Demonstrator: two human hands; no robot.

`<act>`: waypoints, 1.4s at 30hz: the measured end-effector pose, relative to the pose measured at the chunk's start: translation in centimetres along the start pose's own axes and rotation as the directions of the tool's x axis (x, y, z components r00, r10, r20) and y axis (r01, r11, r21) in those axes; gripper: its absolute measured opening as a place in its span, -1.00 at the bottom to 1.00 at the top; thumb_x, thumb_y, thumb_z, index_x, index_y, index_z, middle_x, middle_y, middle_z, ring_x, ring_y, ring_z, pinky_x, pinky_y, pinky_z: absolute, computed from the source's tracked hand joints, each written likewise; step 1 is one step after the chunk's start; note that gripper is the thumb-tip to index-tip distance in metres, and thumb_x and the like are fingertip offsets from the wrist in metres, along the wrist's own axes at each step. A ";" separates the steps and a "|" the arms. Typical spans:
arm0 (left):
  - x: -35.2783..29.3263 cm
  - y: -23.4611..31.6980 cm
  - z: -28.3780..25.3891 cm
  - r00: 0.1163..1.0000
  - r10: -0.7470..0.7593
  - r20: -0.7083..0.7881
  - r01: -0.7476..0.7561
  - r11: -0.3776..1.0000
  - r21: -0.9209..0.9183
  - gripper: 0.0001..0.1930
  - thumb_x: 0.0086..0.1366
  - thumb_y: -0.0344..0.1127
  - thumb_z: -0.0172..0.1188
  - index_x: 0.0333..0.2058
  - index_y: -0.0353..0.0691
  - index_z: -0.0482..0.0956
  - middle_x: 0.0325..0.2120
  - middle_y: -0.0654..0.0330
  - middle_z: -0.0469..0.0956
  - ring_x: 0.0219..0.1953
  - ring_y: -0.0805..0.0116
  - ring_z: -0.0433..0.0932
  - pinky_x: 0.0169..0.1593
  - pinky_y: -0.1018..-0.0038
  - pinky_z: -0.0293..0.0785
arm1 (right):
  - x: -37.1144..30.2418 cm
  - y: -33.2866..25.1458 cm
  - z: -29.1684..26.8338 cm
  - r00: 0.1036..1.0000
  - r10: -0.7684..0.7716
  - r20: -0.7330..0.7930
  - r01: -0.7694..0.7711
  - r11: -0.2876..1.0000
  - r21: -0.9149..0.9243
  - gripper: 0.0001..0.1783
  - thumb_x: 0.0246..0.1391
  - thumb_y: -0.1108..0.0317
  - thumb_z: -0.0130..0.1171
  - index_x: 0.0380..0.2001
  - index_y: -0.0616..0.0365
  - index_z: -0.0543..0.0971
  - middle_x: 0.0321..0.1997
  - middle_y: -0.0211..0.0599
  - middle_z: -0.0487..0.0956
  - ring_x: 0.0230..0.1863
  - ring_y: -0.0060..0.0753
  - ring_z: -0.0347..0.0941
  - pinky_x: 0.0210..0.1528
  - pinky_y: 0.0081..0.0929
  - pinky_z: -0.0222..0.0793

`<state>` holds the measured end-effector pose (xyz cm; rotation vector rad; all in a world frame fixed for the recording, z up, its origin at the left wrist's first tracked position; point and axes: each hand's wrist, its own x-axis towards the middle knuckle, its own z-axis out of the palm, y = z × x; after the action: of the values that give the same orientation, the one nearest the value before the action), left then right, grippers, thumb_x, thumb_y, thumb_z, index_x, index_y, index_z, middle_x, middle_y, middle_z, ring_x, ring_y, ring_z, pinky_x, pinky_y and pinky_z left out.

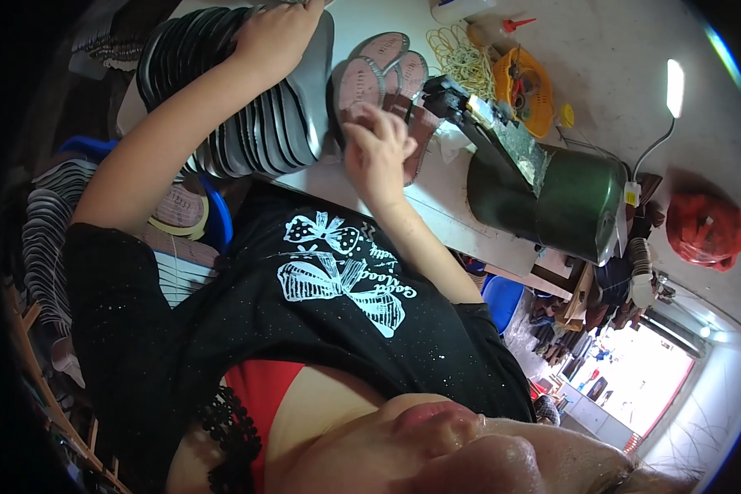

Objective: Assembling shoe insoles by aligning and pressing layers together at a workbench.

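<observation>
A row of dark shoe soles (251, 123) stands packed on edge at the upper left of the white table. My left hand (278, 43) lies over the far side of this row, touching the soles. Part of its fingers is cut off by the top of the picture, so its grip is unclear. To the right of the row, several brownish-pink insoles (362, 81) with grey rims overlap on the table. Over their near end hovers my right hand (376, 152), its fingers loosely bent and apart. Nothing shows in that hand.
A dark green cylinder (552, 202) with a metal device (486, 123) stands right of my right hand. Beyond are rubber bands (461, 62), an orange basket (523, 92) and a bent lamp (673, 90). At lower left, a blue basket (219, 216) holds pink insoles near more stacked soles (45, 247).
</observation>
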<state>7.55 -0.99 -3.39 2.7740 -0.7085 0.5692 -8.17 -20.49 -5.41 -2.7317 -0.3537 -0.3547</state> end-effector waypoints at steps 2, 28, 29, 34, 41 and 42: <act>1.0 2.2 -3.9 0.961 -0.140 0.240 0.185 0.967 -0.175 -0.68 0.11 -0.40 0.05 -0.18 -0.45 0.32 -0.49 -0.21 0.54 -0.39 -0.17 0.57 -0.28 0.09 0.49 | -0.2 -0.4 0.1 1.000 -0.025 -0.007 0.026 0.981 0.192 -0.68 -0.13 0.33 0.26 -0.21 0.09 0.58 0.10 -0.24 0.41 0.13 -0.11 0.25 0.08 -0.17 0.06; 2.0 19.6 -6.7 0.803 0.134 0.580 0.543 -0.564 -0.622 -0.66 0.35 -0.13 0.06 -0.12 -0.32 0.48 -0.36 0.24 0.58 -0.40 0.61 0.55 -0.30 0.66 0.50 | -2.0 5.4 -12.1 0.911 0.327 0.250 -0.126 -0.357 0.926 -0.49 0.02 0.23 0.30 -0.07 0.40 0.46 -0.22 -0.15 0.60 -0.28 -0.39 0.56 -0.17 -0.46 0.49; 2.2 19.9 -6.6 0.815 0.153 0.559 0.534 -0.574 -0.621 -0.69 0.33 -0.17 0.10 -0.16 -0.34 0.50 -0.35 0.25 0.58 -0.38 0.61 0.54 -0.28 0.66 0.49 | -1.6 5.3 -12.0 0.881 0.389 0.270 -0.138 -0.335 0.932 -0.47 -0.04 0.27 0.36 -0.08 0.39 0.46 -0.23 -0.15 0.60 -0.29 -0.38 0.57 -0.19 -0.46 0.50; 1.9 19.9 -6.2 0.829 0.196 0.525 0.534 -0.556 -0.637 -0.75 0.31 -0.23 0.15 -0.24 -0.36 0.54 -0.38 0.26 0.59 -0.38 0.63 0.52 -0.29 0.68 0.45 | -2.2 7.0 -13.5 0.967 0.171 0.188 -0.158 -0.173 0.972 -0.58 -0.08 0.40 0.37 -0.17 0.38 0.50 -0.33 -0.25 0.60 -0.39 -0.43 0.57 -0.41 -0.55 0.53; 1.9 19.0 -5.0 0.923 -0.302 0.239 0.222 -0.088 -0.971 -0.69 0.19 -0.24 0.30 -0.27 -0.40 0.53 -0.44 0.24 0.59 -0.38 0.57 0.51 -0.26 0.60 0.46 | -0.8 5.9 -15.0 0.938 0.318 0.140 -0.306 0.565 0.767 -0.86 0.09 0.46 0.18 -0.37 0.36 0.59 -0.62 -0.44 0.49 -0.56 -0.77 0.30 -0.52 -0.69 0.29; 1.8 19.0 -5.0 0.922 -0.306 0.236 0.220 -0.088 -0.972 -0.69 0.19 -0.24 0.30 -0.27 -0.40 0.53 -0.44 0.24 0.59 -0.38 0.57 0.51 -0.26 0.60 0.46 | -0.2 5.3 -15.0 0.938 0.332 0.096 -0.285 0.588 0.757 -0.87 0.07 0.46 0.18 -0.35 0.35 0.59 -0.65 -0.43 0.44 -0.58 -0.77 0.21 -0.55 -0.68 0.19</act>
<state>-2.03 -16.50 4.07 1.2893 -0.2435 -0.0727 -9.81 -31.06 6.41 -1.8689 0.0195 -0.1277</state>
